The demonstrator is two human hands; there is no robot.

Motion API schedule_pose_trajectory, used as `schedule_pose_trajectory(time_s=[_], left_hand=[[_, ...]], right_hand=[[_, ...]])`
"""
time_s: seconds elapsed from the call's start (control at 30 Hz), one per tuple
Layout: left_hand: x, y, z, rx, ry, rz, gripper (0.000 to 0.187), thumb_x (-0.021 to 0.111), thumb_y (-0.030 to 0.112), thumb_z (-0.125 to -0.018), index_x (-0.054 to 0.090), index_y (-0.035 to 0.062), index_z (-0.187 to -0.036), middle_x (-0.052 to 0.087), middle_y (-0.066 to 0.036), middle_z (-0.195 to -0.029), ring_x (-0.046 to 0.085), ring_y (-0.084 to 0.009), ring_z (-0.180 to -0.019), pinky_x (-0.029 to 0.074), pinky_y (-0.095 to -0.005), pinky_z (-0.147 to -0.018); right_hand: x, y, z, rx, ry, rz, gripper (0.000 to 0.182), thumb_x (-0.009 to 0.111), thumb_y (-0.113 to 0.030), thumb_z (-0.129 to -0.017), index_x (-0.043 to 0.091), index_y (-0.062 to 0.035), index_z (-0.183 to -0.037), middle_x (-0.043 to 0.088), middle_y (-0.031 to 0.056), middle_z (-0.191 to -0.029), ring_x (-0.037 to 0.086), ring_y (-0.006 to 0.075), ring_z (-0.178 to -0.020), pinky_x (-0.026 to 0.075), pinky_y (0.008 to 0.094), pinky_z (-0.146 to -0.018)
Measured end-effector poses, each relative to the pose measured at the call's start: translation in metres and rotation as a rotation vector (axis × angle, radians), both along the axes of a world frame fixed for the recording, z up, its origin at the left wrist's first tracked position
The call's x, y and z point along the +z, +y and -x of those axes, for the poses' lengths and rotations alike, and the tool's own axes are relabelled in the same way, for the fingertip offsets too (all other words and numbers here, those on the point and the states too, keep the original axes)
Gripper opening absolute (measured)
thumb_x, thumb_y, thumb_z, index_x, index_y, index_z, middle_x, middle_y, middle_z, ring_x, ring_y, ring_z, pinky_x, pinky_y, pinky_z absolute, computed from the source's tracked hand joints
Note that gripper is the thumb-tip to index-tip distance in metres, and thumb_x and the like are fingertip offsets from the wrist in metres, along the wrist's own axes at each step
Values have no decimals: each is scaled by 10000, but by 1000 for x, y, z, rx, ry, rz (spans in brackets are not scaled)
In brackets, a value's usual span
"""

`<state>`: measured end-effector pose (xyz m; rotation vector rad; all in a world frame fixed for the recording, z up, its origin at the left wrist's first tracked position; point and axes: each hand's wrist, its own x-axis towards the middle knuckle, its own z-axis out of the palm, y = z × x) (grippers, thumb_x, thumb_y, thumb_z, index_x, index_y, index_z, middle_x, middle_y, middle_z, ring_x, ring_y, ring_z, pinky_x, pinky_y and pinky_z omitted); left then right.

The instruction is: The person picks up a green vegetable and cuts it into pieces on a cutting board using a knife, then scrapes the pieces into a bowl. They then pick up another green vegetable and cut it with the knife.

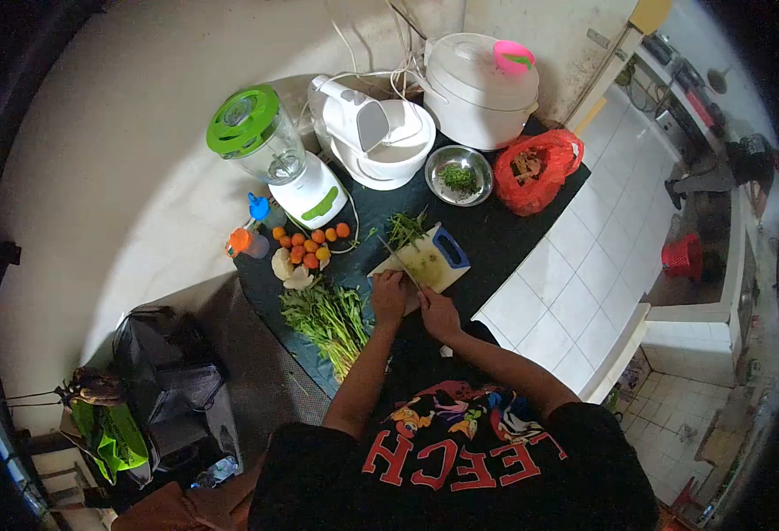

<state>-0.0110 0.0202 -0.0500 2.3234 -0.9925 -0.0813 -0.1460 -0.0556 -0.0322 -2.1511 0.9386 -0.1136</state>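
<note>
Black sleeves (305,460): from these, my two forearms reach forward and come close together.
Right hand (440,316): it is closed around the handle of the knife (402,262).
Left hand (389,296): back upward, at the left end of the cutting board (448,273); if its fingers hold something, I cannot tell.
Knife blade: slanting over the board, pointing away and leftward, near the greens (404,230).
</note>
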Motion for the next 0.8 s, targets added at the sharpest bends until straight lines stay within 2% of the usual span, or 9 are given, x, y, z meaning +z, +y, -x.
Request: schedule_pose_trajectory(time_s=[0.1,0.17,0.3,0.47,0.57,0.8], left_hand=[[-5,0,-4,4,-41,7,181,704,118,-878,749,52,-1040,690,-102,-1060,612,-350,-1061,541,-460,-882],[-7,1,-5,-20,-50,25,179,705,112,-872,744,43,-1033,686,-112,-1055,611,-355,-1045,537,-464,-873],[-1,-1,-3,-64,-74,63,155,704,105,-864,728,22,-994,675,-131,-1026,608,-360,-999,529,-472,-848],[-2,-2,-1,-47,-42,65,142,696,112,-876,722,17,-979,669,-131,-1011,605,-362,-989,520,-475,-868],[-5,-1,0,-28,-59,54,148,689,113,-881,719,10,-983,663,-134,-1010,605,-361,-986,516,-474,-874],[-6,-2,-2,-42,-67,29,148,673,101,-871,712,3,-974,649,-148,-1005,600,-366,-982,516,-471,-868]], right_hand=[[7,3,-1,-23,-58,-2,405,496,-309,-1082,638,-44,-1354,719,276,-1035,698,473,-950,554,521,-839],[3,9,7,-3,-36,-15,418,473,-375,-1088,637,-103,-1360,720,257,-1052,698,451,-950,549,554,-837],[-4,10,14,-19,-57,51,418,471,-376,-1088,648,-103,-1351,723,252,-1060,701,447,-959,552,546,-845],[7,-1,1,14,67,-29,422,472,-382,-1086,646,-104,-1351,718,257,-1080,696,455,-992,550,550,-868],[28,-1,0,-31,-5,-122,411,478,-380,-1084,649,-102,-1334,716,267,-1072,691,468,-988,548,559,-862],[-7,9,14,-29,-101,-47,418,484,-364,-1082,643,-74,-1338,709,292,-1049,681,489,-991,538,568,-875]])
